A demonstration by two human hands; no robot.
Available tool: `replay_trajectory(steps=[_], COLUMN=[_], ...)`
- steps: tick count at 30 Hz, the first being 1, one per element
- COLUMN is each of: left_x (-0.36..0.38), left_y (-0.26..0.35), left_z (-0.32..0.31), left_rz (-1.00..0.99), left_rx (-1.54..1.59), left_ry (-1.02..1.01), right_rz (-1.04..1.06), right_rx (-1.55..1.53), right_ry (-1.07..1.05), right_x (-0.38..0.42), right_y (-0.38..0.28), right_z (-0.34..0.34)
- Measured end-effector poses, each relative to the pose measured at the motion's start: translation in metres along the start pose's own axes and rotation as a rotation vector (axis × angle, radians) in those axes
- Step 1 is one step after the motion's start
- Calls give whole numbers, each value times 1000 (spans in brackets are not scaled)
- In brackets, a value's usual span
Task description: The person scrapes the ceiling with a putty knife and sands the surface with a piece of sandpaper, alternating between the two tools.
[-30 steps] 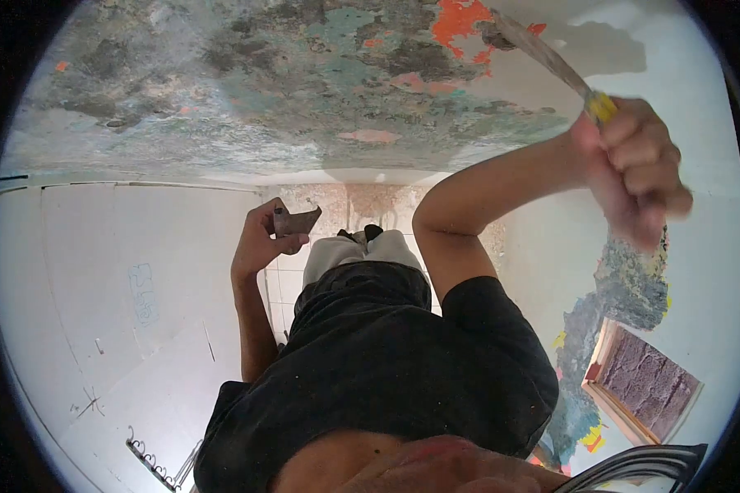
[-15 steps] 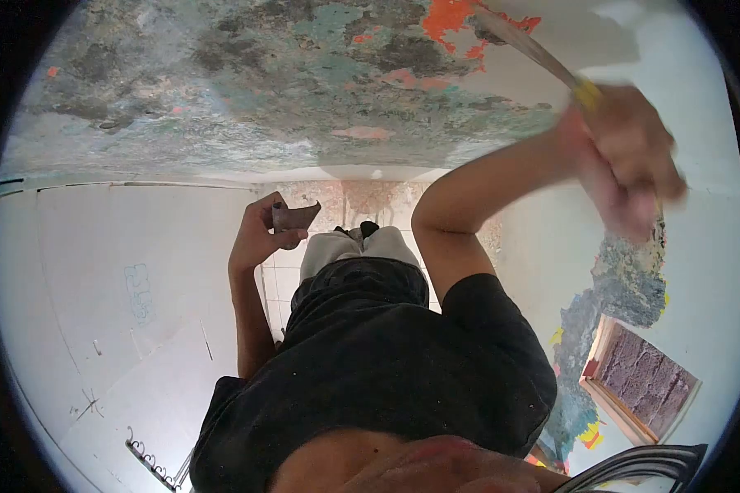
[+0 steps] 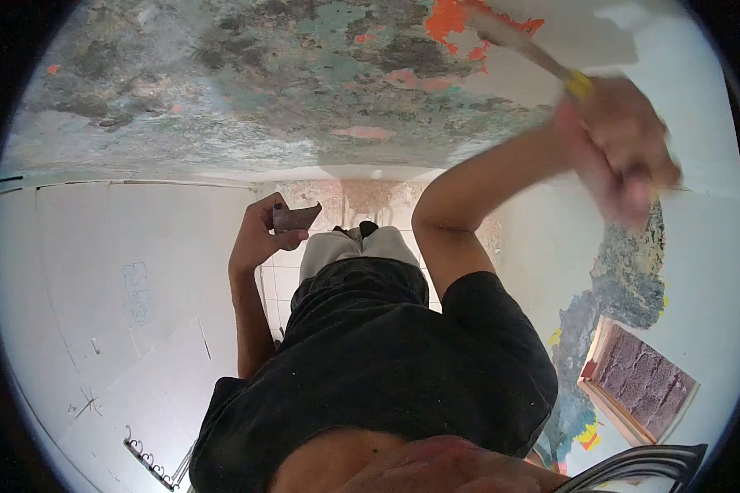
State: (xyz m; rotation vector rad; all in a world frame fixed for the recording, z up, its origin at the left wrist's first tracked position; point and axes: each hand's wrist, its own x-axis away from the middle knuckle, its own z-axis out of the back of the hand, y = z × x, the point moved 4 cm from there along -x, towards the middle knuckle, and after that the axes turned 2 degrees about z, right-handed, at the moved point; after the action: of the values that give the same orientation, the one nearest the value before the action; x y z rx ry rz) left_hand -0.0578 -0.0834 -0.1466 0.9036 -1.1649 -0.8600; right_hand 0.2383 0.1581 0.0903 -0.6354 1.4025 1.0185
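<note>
My right hand [image 3: 621, 140], smeared by motion, is wrapped round the yellow handle of a long-bladed scraper [image 3: 534, 53]. The blurred blade reaches up and left to the wall, its tip by an orange patch [image 3: 446, 25] of exposed paint. Lower down on the left, my left hand [image 3: 263, 226] pinches a curled dark brown sheet that looks like sandpaper [image 3: 296, 218] between thumb and fingers. That sheet is held away from the wall, near my legs.
The wall [image 3: 222, 90] before me is mottled grey-green, with smooth pale paint at upper right. A white side panel [image 3: 99, 271] stands left, with a hook rack [image 3: 148, 464] below. On the right are a peeled wall strip [image 3: 629, 271] and a framed opening [image 3: 641, 374].
My right hand has shifted slightly up and left with the scraper, whose blade moves along the wall by the orange patch. My left hand holds still.
</note>
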Motion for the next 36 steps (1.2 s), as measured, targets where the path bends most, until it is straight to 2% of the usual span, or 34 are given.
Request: replay_trajectory(steps=[3, 6, 8, 10, 13, 16, 20, 24, 25, 28, 29, 31, 32, 35, 36], left_x=[1, 0, 1, -4, -7, -5, -5, 0, -2, 4, 5, 3, 1, 1, 1], left_y=[6, 2, 4, 6, 8, 10, 4, 3, 4, 1, 2, 3, 3, 3, 2], left_z=[0, 1, 0, -1, -1, -5, -1, 1, 2, 4, 5, 3, 4, 4, 3], left_rz=[-22, -44, -24, -28, -40, -56, -77, -41, -46, -8, 18, 3, -36, -27, -11], left_rx=[-21, 22, 5, 8, 29, 24, -30, -10, 1, 22, 21, 12, 5, 34, 54], left_ry=[6, -1, -7, -20, -41, -45, -19, -6, -7, -1, 3, 0, 5, 6, 2], right_rz=[-193, 17, -125, -62, 85, -83, 50, -138, -241, -1, 7, -189, -179, 24, -40], right_rx=[54, 8, 66, 69, -82, -65, -117, -94, 71, -93, 14, 219, -109, -33, 144], right_ry=[-57, -24, -64, -53, 59, 80, 29, 2, -105, -10, -27, 84, 30, 52, 170], right_x=[1, -3, 1, -7, -15, 13, -4, 15, 8, -9, -4, 9, 9, -7, 10], right_y=[5, -17, -1, -9, -18, 16, -9, 21, 7, -13, -5, 9, 18, -11, -12], right_z=[1, -3, 7, 5, -9, 21, -2, 15, 13, 3, 5, 10, 7, 0, 17])
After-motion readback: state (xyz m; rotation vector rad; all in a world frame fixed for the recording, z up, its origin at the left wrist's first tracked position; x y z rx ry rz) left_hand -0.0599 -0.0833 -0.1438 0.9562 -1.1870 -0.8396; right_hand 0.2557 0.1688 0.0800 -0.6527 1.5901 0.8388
